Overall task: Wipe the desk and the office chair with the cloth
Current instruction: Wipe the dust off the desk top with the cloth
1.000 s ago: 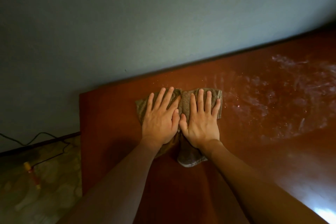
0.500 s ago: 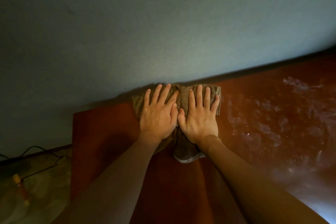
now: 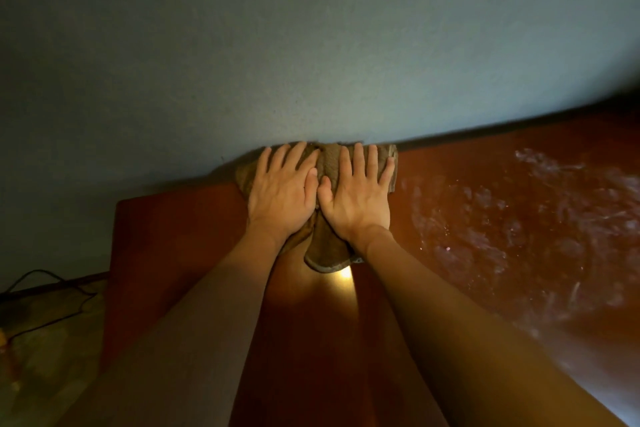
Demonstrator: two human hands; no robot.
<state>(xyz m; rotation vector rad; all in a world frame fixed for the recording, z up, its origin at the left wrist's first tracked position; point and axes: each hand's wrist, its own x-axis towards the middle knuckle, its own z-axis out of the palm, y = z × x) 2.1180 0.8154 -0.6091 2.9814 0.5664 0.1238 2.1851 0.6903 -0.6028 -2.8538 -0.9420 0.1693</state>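
Cloth beneath left hand, right hand

The desk fills the lower centre and right of the frame. Its far edge meets the wall, which takes the whole upper half. The cloth lies on the desk at centre frame, its far edge against the wall. On the cloth the left hand and, to its right, the right hand lie flat, thumbs side by side. Dust smears spread over the desk right of the cloth. The floor lies at lower left, beside the desk, with a cable on it.
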